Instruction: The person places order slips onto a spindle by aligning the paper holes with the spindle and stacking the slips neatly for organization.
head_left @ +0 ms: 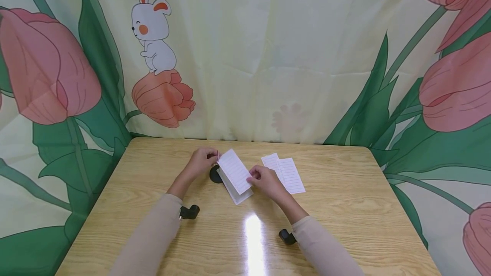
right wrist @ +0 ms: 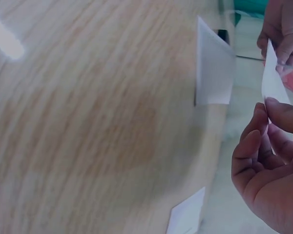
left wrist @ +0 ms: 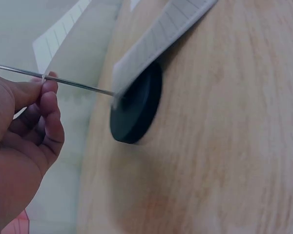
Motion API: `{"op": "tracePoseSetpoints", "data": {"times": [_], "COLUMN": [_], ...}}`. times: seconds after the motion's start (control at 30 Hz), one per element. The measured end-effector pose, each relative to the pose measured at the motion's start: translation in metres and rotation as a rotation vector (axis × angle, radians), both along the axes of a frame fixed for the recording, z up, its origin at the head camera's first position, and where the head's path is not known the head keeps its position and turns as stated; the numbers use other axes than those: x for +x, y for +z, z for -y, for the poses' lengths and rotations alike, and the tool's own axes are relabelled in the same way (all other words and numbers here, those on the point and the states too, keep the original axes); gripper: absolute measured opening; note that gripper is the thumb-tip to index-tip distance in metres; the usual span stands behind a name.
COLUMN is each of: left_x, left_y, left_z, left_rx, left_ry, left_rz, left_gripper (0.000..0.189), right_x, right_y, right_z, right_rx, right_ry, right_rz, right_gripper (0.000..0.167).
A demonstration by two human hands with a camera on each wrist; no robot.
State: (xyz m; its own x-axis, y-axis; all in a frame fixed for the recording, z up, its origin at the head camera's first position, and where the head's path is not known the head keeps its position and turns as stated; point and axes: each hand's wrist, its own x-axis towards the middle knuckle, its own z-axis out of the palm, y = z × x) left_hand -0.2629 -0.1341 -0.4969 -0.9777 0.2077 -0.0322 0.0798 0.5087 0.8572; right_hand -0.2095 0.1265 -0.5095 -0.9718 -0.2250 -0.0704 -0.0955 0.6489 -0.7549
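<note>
A bill spike stands on the table, with a round black base (head_left: 216, 174) and a thin metal rod (left wrist: 83, 86). My left hand (head_left: 202, 160) pinches a corner of a white lined paper slip (head_left: 234, 171) right at the rod, well above the base. By its near right edge, my right hand (head_left: 267, 181) holds the same slip between thumb and fingers. Lower down, a second lined slip (left wrist: 158, 36) sits at the foot of the rod, slanting over the base. In the head view the upper slip partly hides it.
Two more lined slips (head_left: 292, 176) lie overlapping on the wooden table (head_left: 345, 208), just beyond my right hand. A curtain (head_left: 245, 54) printed with tulips and a rabbit hangs behind the table. Black wrist cameras (head_left: 189, 212) stick out beside both sleeves.
</note>
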Motion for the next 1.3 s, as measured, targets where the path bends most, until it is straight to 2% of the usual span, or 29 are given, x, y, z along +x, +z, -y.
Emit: {"op": "tracePoseSetpoints", "data": {"times": [0.23,0.4,0.7,1.0,1.3], "left_x": [0.0,0.002,0.003,0.001,0.001], "left_y": [-0.015,-0.02,-0.028,-0.033,-0.035], "left_z": [-0.001,-0.002,-0.002,-0.003,-0.006], "left_rx": [-0.034,-0.064,-0.076,-0.101,-0.135], "left_ry": [-0.008,-0.009,-0.014,-0.025,-0.036], "left_rz": [-0.013,0.0,-0.001,0.001,-0.03], "left_gripper": [0.014,0.014,0.014,0.014,0.015], "right_x": [0.001,0.001,0.004,0.006,0.008], "right_y": [-0.01,-0.017,-0.021,-0.02,-0.023], "right_z": [0.0,0.001,0.003,0.006,0.007], "right_rx": [0.032,0.084,0.124,0.166,0.232], "right_ry": [0.041,0.084,0.14,0.138,0.151], "right_rz": [0.0,-0.038,-0.001,-0.007,-0.03], "right_gripper": [0.01,0.01,0.013,0.015,0.018]}}
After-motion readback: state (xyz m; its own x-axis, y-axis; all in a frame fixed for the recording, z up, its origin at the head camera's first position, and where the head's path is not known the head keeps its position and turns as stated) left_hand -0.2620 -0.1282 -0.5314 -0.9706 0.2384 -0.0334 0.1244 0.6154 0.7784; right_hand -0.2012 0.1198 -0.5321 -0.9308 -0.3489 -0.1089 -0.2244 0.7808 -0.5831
